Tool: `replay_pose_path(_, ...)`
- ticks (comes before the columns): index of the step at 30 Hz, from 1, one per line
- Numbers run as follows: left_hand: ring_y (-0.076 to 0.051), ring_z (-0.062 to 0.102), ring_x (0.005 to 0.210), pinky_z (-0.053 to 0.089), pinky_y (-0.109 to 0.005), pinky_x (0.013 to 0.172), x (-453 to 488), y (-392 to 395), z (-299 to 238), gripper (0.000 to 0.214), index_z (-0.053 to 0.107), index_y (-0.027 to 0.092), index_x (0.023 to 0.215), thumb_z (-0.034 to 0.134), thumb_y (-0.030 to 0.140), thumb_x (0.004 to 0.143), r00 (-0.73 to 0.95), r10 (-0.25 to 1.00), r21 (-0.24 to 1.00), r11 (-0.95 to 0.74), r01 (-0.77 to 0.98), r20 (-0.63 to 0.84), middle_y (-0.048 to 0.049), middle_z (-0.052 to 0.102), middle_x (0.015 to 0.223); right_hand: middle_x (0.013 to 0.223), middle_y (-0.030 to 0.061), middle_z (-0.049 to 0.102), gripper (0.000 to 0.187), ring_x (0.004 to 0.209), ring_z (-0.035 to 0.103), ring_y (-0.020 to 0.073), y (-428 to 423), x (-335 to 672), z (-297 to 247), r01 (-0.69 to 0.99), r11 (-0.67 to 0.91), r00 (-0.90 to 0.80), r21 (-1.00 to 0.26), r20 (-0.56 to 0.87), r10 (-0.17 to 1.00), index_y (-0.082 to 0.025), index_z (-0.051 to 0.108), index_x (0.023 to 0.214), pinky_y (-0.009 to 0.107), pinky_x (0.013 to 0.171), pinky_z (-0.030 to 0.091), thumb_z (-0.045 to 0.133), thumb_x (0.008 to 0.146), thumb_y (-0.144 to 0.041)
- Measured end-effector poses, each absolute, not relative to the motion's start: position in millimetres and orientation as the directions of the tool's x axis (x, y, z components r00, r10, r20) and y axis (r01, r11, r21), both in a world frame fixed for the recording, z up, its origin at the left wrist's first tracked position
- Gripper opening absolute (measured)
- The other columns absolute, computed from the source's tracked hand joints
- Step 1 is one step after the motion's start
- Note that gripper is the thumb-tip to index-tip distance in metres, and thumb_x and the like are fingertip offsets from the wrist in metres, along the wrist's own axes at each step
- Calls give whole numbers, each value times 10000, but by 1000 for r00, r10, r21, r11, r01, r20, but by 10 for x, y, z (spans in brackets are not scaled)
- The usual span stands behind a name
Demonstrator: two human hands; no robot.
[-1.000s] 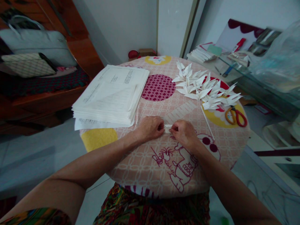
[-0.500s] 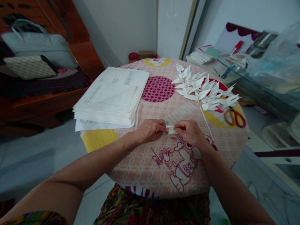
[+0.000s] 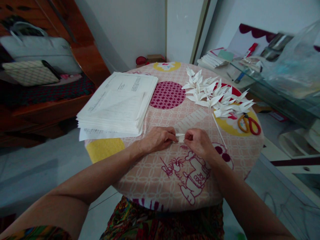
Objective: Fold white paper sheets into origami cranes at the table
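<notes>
Between my two hands is a small folded strip of white paper (image 3: 180, 137), low over the patterned tablecloth. My left hand (image 3: 161, 138) pinches its left end with curled fingers. At the other end, my right hand (image 3: 198, 141) is closed on the paper between thumb and forefinger. Just beyond lies a flat printed paper strip (image 3: 191, 120). A thin white stick (image 3: 219, 131) rests on the cloth right of my right hand. Further back on the right sits a pile of folded white paper pieces with pointed tips (image 3: 212, 91).
A thick stack of printed sheets (image 3: 112, 103) lies on the table's left. Scissors (image 3: 249, 124) with orange and red handles rest near the right edge. Right of the table stands a glass-topped desk (image 3: 265, 86) with papers and a plastic bag (image 3: 297, 66). Bags (image 3: 40, 50) sit on a wooden seat at left.
My right hand has shifted slightly along the folded paper, its fingers a little lower. My left hand keeps its pinch. The whole view has moved very slightly.
</notes>
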State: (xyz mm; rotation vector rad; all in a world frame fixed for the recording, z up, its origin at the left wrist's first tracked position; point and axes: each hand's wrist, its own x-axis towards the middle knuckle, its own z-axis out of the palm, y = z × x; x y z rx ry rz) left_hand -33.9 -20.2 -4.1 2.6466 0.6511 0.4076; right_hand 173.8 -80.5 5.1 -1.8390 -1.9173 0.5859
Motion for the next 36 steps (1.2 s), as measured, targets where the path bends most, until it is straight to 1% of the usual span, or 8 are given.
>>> replay_pose_path(6,-135,682,789,487,-244,693,-339,-205,-28,299,790,239,1008,561,119,857,851,490,422,-823,379,191,-25,734,1003,616,16,641,136,574,553,139,-809,1837,47,783,52,-37,-620,36,999,-156,671,667,259,583,366,617,678,-32)
replay_pose_path(9,-132,678,786,483,-238,682,-339,-208,-27,290,788,241,1000,568,117,857,856,480,409,-832,374,194,-25,732,1009,684,25,682,157,622,596,146,-801,1766,37,713,144,-63,-686,141,988,-156,701,753,255,613,409,586,724,-53)
replay_pose_path(11,-133,680,800,487,-236,689,-344,-205,-32,292,785,238,1000,572,104,851,860,470,401,-840,365,201,-31,729,1020,737,31,709,192,663,619,147,-788,1688,11,657,225,-137,-720,180,974,-162,712,807,250,636,429,558,759,-58)
replay_pose_path(14,-135,679,814,496,-236,711,-367,-192,-28,303,779,224,1014,565,88,848,879,426,392,-862,322,214,-42,722,1013,743,40,708,195,668,607,146,-759,1600,-33,685,277,-207,-674,185,961,-157,707,768,254,648,429,574,724,-21)
replay_pose_path(19,-135,658,801,495,-239,708,-459,-162,-7,290,769,198,994,535,86,864,921,319,355,-907,228,224,-55,702,985,766,47,703,199,680,601,146,-743,1596,-62,716,242,-197,-655,144,970,-151,710,780,256,661,438,589,710,-9)
replay_pose_path(27,-181,617,822,497,-298,742,-592,-200,-32,191,719,172,937,531,147,920,940,238,191,-962,194,245,-79,679,927,732,15,677,190,669,591,130,-738,1628,-119,666,204,-172,-718,118,978,-162,703,787,244,664,442,592,719,-25)
replay_pose_path(33,-184,626,874,496,-293,786,-665,-195,-27,228,666,143,797,479,100,920,942,249,287,-941,180,225,-97,677,930,686,0,653,179,646,582,124,-734,1620,-122,645,174,-160,-744,91,983,-157,694,783,242,651,438,589,712,-30)
replay_pose_path(36,-165,635,851,498,-272,766,-723,-158,14,237,651,135,749,472,81,894,931,261,437,-890,130,254,-102,681,943,666,-11,643,168,635,586,124,-734,1617,-134,625,149,-146,-766,73,987,-160,684,796,242,645,440,590,713,-47)
